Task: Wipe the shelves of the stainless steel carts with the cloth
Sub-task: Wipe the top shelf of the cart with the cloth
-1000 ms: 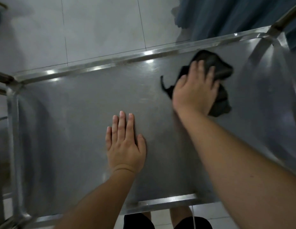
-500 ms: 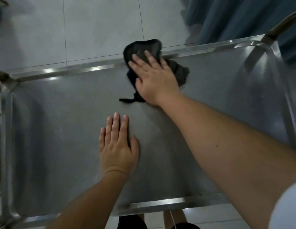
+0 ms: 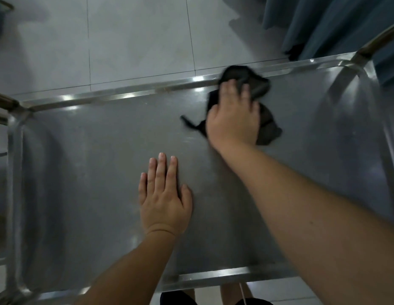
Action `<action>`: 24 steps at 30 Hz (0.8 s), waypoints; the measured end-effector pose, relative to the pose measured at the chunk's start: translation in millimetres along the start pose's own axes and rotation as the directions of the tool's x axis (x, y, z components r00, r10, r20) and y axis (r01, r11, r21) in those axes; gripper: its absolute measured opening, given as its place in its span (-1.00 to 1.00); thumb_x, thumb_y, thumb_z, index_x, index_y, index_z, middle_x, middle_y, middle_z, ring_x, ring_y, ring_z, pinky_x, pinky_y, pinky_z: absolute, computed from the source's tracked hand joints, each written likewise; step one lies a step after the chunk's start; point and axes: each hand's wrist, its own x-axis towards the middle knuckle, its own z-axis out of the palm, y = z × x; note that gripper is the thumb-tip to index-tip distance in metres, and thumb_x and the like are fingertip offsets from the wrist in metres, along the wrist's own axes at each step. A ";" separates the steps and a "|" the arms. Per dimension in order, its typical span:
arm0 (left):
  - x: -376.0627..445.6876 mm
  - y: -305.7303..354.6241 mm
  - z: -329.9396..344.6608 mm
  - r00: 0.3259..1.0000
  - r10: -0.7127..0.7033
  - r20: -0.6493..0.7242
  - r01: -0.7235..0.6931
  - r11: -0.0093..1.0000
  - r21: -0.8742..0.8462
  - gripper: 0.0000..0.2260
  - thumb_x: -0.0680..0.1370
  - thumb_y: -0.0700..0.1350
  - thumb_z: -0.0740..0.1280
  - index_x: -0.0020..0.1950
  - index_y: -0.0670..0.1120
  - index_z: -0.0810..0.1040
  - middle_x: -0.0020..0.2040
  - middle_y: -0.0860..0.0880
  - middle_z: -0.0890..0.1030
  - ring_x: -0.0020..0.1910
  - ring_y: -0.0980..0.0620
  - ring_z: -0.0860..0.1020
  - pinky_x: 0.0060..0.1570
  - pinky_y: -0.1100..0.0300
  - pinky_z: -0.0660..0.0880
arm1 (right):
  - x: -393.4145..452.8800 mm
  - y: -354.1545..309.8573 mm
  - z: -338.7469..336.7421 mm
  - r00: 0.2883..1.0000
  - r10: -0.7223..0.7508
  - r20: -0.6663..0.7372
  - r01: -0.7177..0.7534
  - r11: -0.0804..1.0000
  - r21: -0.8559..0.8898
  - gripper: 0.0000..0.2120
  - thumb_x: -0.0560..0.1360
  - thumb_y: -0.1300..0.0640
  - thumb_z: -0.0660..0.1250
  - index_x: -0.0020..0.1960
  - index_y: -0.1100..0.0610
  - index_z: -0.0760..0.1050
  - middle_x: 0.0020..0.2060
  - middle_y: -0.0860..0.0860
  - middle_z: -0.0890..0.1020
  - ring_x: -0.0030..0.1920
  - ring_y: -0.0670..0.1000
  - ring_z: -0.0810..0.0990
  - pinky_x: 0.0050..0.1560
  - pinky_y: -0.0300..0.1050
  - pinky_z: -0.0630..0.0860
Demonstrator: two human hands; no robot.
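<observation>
The top shelf of a stainless steel cart [image 3: 99, 150] fills the view, with a raised shiny rim all round. A crumpled black cloth [image 3: 266, 128] lies on the shelf near the far rim, right of centre. My right hand [image 3: 233, 117] presses down on the cloth, fingers spread over it toward the far rim; the cloth sticks out around the hand and is motion-blurred. My left hand [image 3: 164, 197] rests flat on the bare steel near the middle, fingers together, holding nothing.
Pale floor tiles [image 3: 136, 40] lie beyond the cart's far rim. A dark blue curtain [image 3: 337, 25] hangs at the top right, close to the cart's right handle [image 3: 381, 38]. More steel frame shows at the left edge [image 3: 13, 172].
My right hand swept the cloth left along the far rim, then back to the right. My left hand stayed planted on the shelf.
</observation>
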 end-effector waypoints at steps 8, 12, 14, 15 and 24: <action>-0.3 0.4 -1.6 1.000 0.001 0.021 -0.001 1.000 0.006 -0.36 0.61 0.10 0.12 0.71 -0.01 0.25 0.72 -0.04 0.15 0.71 -0.05 0.07 0.66 -0.12 0.03 | 18.0 -68.8 13.0 0.594 -0.729 0.341 0.783 0.621 -0.036 -0.46 0.73 -0.10 0.02 0.69 -0.17 0.09 0.68 -0.22 0.11 0.69 -0.06 -0.01 0.66 0.10 -0.08; -0.1 -0.5 -2.2 1.000 0.002 -0.001 -0.002 1.000 -0.005 -0.36 0.60 0.10 0.14 0.69 -0.01 0.29 0.71 -0.04 0.20 0.71 -0.04 0.11 0.66 -0.08 0.03 | 39.3 -27.2 -0.4 0.684 -0.678 0.271 0.720 0.687 -0.098 -0.43 0.70 -0.15 0.04 0.70 -0.17 0.09 0.68 -0.22 0.11 0.69 -0.06 -0.02 0.66 0.08 -0.08; -0.6 -2.8 -1.0 1.000 0.003 0.009 -0.003 1.000 -0.005 -0.36 0.60 0.10 0.15 0.70 0.02 0.26 0.72 -0.02 0.18 0.71 -0.01 0.07 0.67 -0.06 0.00 | 54.3 12.1 -14.1 0.750 -0.620 0.231 0.655 0.745 -0.125 -0.41 0.68 -0.15 0.05 0.70 -0.16 0.09 0.68 -0.21 0.11 0.69 -0.04 0.00 0.66 0.09 -0.08; -0.8 -3.9 -0.2 1.000 0.005 0.012 -0.005 1.000 -0.003 -0.36 0.60 0.11 0.15 0.71 0.03 0.24 0.72 -0.01 0.17 0.72 0.00 0.05 0.67 -0.05 -0.02 | 62.0 34.4 -22.1 0.781 -0.588 0.210 0.618 0.775 -0.132 -0.39 0.66 -0.15 0.04 0.70 -0.15 0.09 0.68 -0.20 0.12 0.69 -0.02 0.02 0.65 0.11 -0.06; 0.2 -4.2 -1.8 0.999 -0.003 0.043 0.004 1.000 -0.015 -0.36 0.62 0.12 0.13 0.72 0.05 0.19 0.74 0.02 0.11 0.72 0.04 -0.02 0.67 -0.04 -0.06 | 90.5 215.9 -85.0 0.995 -0.096 0.030 0.098 0.989 -0.107 -0.33 0.61 -0.17 -0.02 0.70 -0.03 0.11 0.69 -0.08 0.16 0.68 0.09 0.08 0.63 0.17 0.06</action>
